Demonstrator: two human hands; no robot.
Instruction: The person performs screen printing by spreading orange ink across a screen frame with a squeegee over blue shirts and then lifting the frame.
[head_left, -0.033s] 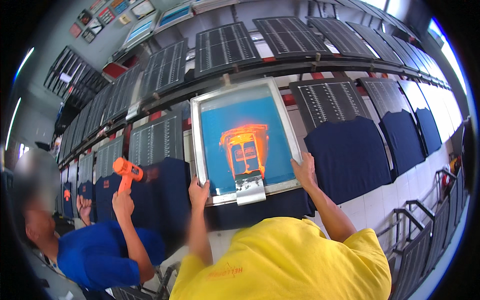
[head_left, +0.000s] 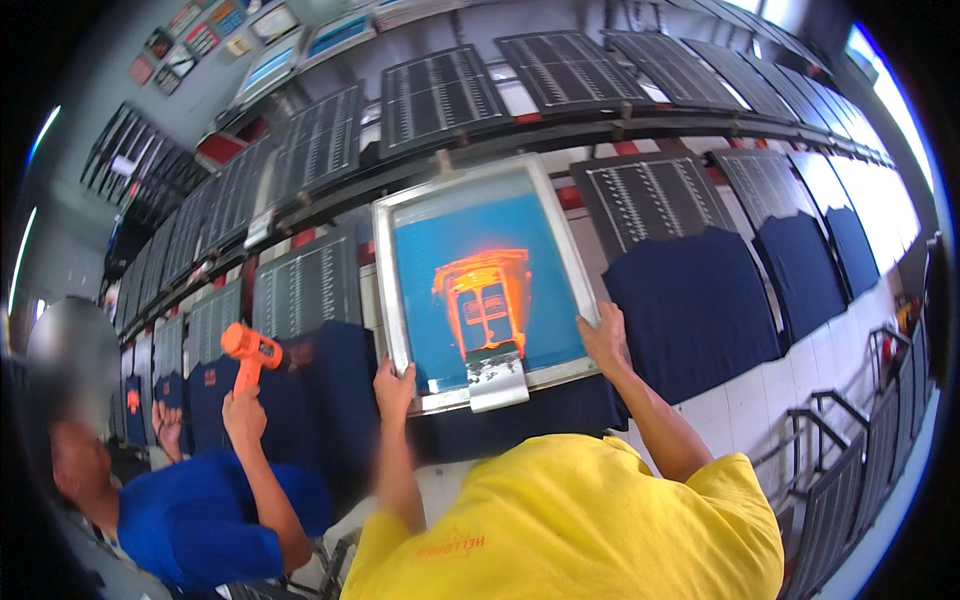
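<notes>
The screen frame lies tilted in view over a navy shirt, part of which shows past its near edge; whether the frame rests flat on the cloth or sits slightly raised cannot be told. On its blue mesh spreads orange ink around a boxy printed shape. A metal scraper leans across the middle of the near edge, with dark smears at its upper end and no hand on it. The left hand is clamped on the frame at its near left corner, thumb on top, and the right hand is clamped on the right edge close to the near right corner; the undersides of both grips are hidden. The step in hand looks like holding or placing the frame, and any move of it would call for both sides kept level, so that the loose scraper stays put. Just right of the frame, a second navy shirt covers the near part of a black board. To the left, a co-worker's hand holds up an orange heat gun, and beyond the frame's far edge runs another row of boards
</notes>
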